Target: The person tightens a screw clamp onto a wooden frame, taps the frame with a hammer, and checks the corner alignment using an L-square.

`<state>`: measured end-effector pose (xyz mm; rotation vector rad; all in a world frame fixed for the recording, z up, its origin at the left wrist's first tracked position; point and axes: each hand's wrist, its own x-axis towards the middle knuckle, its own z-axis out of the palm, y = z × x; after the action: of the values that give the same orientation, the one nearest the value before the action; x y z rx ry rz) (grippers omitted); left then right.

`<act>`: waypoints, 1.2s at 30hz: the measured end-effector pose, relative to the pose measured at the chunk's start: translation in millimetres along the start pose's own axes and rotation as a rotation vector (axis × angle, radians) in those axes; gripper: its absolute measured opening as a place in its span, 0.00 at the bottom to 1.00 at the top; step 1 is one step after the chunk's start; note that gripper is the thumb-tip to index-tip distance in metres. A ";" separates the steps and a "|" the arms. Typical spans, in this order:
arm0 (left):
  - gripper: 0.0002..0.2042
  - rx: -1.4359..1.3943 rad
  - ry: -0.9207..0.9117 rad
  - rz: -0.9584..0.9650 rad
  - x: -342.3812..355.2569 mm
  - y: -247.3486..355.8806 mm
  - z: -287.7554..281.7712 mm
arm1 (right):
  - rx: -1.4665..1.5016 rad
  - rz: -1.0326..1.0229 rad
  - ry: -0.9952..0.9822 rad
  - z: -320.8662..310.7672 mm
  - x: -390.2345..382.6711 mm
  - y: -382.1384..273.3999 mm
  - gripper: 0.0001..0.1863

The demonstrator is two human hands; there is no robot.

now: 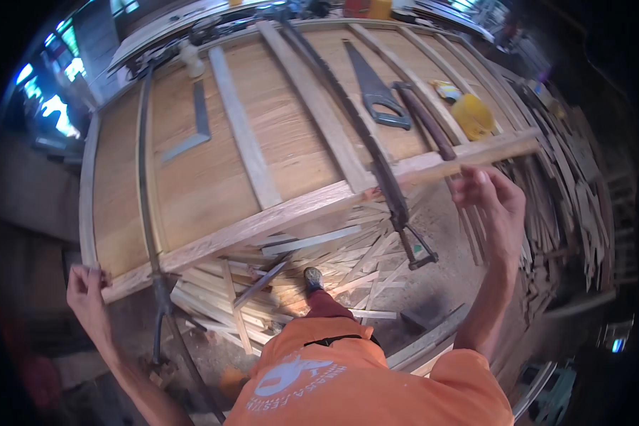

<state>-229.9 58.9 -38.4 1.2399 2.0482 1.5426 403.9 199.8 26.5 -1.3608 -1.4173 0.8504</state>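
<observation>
A wide panel of plywood [298, 153] with pale slats across it lies in front of me, edged by a wooden rail [263, 221]. My left hand [89, 287] has its fingers bent round the rail's near left corner. Curled loosely with gaps between the fingers, my right hand [491, 202] is just below the rail's right part; nothing shows in it. Two long bar clamps span the panel: a dark toothed one [348, 103] right of the middle, its screw end [413, 245] hanging past the rail, and a thinner one [145, 163] near my left hand.
On the panel lie a handsaw [378, 92], a try square [200, 121], a dark-handled tool [427, 122] and a yellow round object [473, 117]. Wood offcuts [213, 302] litter the floor around my foot. Stacked timber strips [582, 206] stand at the right.
</observation>
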 end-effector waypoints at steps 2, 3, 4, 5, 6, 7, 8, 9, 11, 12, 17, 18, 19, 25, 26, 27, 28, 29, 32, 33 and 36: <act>0.14 -0.022 0.087 0.024 2.8 6.2 4.2 | -0.112 -0.007 -0.025 3.7 1.5 2.0 0.17; 0.25 0.027 0.062 0.145 20.3 -0.7 14.9 | -0.209 0.015 -0.017 -8.4 -6.6 2.4 0.17; 0.24 0.041 0.065 0.152 38.9 -8.3 15.2 | -0.190 0.013 -0.009 -15.0 -10.6 6.4 0.17; 0.23 0.094 0.062 0.132 46.7 10.7 12.2 | -0.149 0.013 0.015 -22.0 -8.9 16.1 0.17; 0.20 0.123 0.068 0.067 51.0 13.4 4.7 | -0.141 -0.002 -0.022 -11.0 1.7 15.2 0.17; 0.20 0.129 0.096 0.054 45.8 11.5 -8.4 | -0.147 -0.026 -0.031 -0.6 9.9 12.9 0.17; 0.19 0.099 0.141 0.025 40.8 7.5 -21.7 | -0.156 -0.048 -0.031 8.3 16.3 9.8 0.17; 0.17 0.057 0.167 0.001 38.2 1.6 -27.0 | -0.167 -0.055 -0.031 13.6 22.2 5.0 0.17; 0.13 0.051 0.201 0.004 31.3 -7.1 -28.1 | -0.146 -0.073 -0.145 33.4 45.0 -5.1 0.16; 0.12 0.030 0.211 -0.007 27.3 -12.0 -24.7 | -0.161 -0.044 -0.193 48.6 55.3 -11.8 0.16; 0.15 -0.100 0.336 -0.029 4.9 -4.9 -3.9 | -0.369 -0.381 -0.936 227.2 110.7 -41.1 0.15; 0.15 -0.106 0.335 -0.012 1.4 5.8 6.4 | -0.409 -0.491 -1.017 269.4 130.3 -21.6 0.16; 0.14 -0.111 0.321 0.031 -4.5 12.2 8.0 | -0.415 -0.638 -1.038 316.0 150.9 1.6 0.18; 0.07 -0.096 0.413 -0.053 -82.9 50.1 -17.5 | -0.650 -1.121 -0.737 503.1 243.3 120.5 0.29; 0.08 -0.030 0.459 -0.088 -108.0 45.2 -37.0 | -0.672 -1.088 -0.755 522.5 237.8 119.5 0.27; 0.09 0.032 0.496 -0.125 -134.4 39.6 -56.4 | -0.701 -1.050 -0.773 535.5 231.6 115.1 0.26; 0.08 0.089 0.565 -0.165 -161.7 38.5 -74.2 | -0.657 -1.063 -0.777 544.0 229.4 106.2 0.25; 0.07 0.146 0.632 -0.193 -188.3 41.7 -91.0 | -0.630 -1.077 -0.801 553.3 229.5 96.7 0.25; 0.07 0.219 0.778 -0.290 -236.5 40.4 -117.0 | -0.795 -1.151 -0.806 560.2 241.2 88.9 0.25; 0.07 0.269 0.827 -0.302 -242.6 46.0 -119.4 | -0.783 -1.160 -0.809 559.9 241.9 84.5 0.25; 0.08 0.271 0.856 -0.236 -245.1 57.4 -119.4 | -0.696 -1.067 -0.813 549.6 233.6 55.8 0.27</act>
<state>-139.9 -202.5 -3.9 0.3577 2.8573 1.9177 -79.3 508.2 -149.7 -0.4291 -2.8512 0.1274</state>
